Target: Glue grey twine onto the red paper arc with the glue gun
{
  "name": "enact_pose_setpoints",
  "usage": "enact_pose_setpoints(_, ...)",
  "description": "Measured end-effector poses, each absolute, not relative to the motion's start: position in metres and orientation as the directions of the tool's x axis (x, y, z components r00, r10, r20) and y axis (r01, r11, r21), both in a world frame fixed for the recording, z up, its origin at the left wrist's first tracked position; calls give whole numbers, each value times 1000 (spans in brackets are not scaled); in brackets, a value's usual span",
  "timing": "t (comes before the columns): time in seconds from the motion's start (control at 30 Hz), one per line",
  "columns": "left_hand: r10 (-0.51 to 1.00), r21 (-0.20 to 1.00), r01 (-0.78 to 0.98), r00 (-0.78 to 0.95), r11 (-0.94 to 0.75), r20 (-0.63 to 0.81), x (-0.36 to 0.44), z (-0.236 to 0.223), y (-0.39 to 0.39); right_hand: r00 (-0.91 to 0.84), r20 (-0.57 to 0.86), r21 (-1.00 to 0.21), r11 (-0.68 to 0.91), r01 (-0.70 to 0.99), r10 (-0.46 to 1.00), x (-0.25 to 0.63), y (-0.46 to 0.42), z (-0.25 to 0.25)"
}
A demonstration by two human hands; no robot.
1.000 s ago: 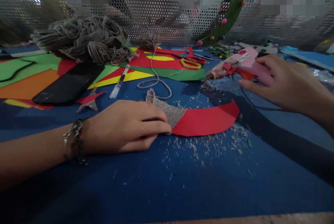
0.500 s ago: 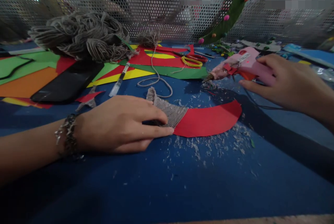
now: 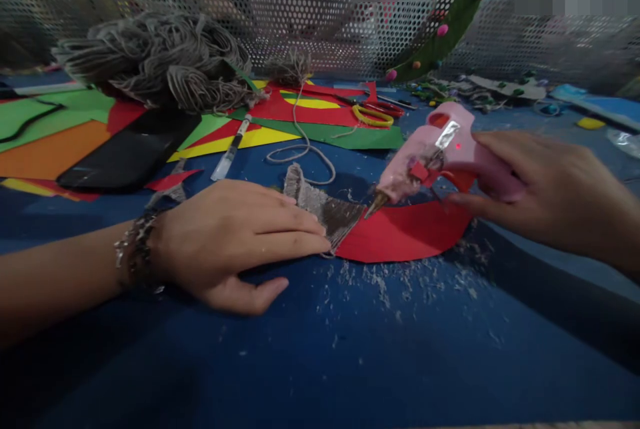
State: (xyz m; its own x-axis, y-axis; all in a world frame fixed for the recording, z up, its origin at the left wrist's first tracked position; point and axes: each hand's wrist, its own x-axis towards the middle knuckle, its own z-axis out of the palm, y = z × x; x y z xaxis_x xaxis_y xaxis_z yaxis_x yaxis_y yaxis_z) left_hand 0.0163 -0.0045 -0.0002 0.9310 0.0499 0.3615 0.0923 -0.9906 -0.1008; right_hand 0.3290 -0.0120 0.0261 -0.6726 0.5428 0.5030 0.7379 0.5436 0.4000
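My left hand [image 3: 250, 242] lies flat with its fingers stretched over the yarn-wrapped end of a curved red paper piece [image 3: 405, 232], pressing it to the table. Grey yarn [image 3: 340, 216] is wound round that end, and a loose strand [image 3: 325, 162] trails from it towards the back. My right hand [image 3: 540, 182] grips a pink glue gun [image 3: 425, 156] by its handle. The gun's metal nozzle points down and left, at the border between the yarn and the bare red paper. Whether the nozzle touches the paper I cannot tell.
A large grey yarn bundle [image 3: 160, 66] stands at the back left, beside a black phone [image 3: 133, 149] and coloured paper sheets [image 3: 45, 156]. A marker [image 3: 233, 148] and yellow-handled scissors [image 3: 373, 116] lie behind the work. A perforated metal screen [image 3: 320, 22] rises behind.
My right hand has brought the glue gun left and down to the yarn's edge. My left thumb has moved out from the other fingers, which stay on the wrapped end.
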Motion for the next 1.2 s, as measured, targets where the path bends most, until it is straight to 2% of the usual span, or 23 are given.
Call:
enact_pose_setpoints(0.33, 67, -85, 117, 893, -990, 446, 15, -7, -3, -765, 457, 494, 586, 642, 453, 318, -18, 13)
enact_pose_setpoints(0.53, 68, -96, 114, 917, -989, 392, 15, -1, -4, -777, 455, 519, 579, 628, 435, 316, -19, 12)
enact_pose_setpoints(0.93, 92, -71, 138, 891, -988, 444, 15, -10, -3, -780, 451, 509, 593, 624, 433, 313, -22, 12)
enact_pose_setpoints(1.2, 110, -64, 153, 895, -986, 433, 14, -9, -4, -747, 449, 441, 605, 663, 491, 316, -23, 10)
